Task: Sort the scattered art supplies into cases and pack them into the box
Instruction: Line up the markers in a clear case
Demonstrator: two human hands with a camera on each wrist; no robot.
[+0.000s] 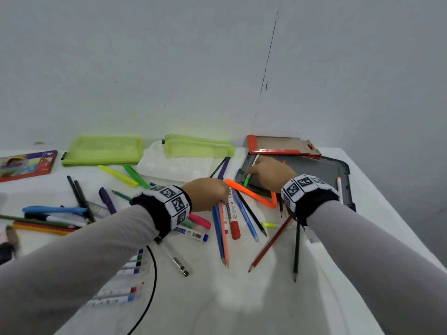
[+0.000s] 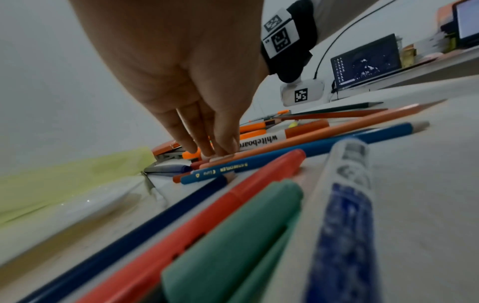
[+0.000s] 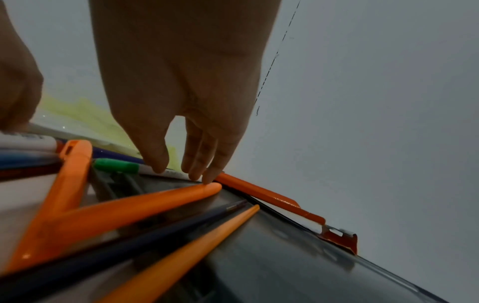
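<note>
Pens, pencils and markers lie scattered on the white table (image 1: 242, 298). My left hand (image 1: 227, 195) (image 2: 215, 151) reaches down with straight fingers and touches the upper ends of a red whiteboard marker (image 1: 234, 223) (image 2: 259, 139) and an orange pencil (image 1: 223, 235) (image 2: 337, 131); nothing is lifted. My right hand (image 1: 252, 165) (image 3: 181, 172) rests on a grey lid (image 1: 314, 172) (image 3: 285, 266), thumb and fingertips spread and touching a white marker with a green cap (image 1: 247, 181) (image 3: 116, 165). Two green mesh cases (image 1: 101, 151) (image 1: 198, 146) lie at the back.
Orange highlighters (image 1: 249, 192) (image 3: 129, 205) lean on the lid's near corner. A flat red cardboard box (image 1: 283, 147) sits against the wall behind it. A white palette (image 1: 174, 168) lies under one case, a pencil tin (image 1: 26, 165) far left. More markers (image 1: 53, 210) crowd the left.
</note>
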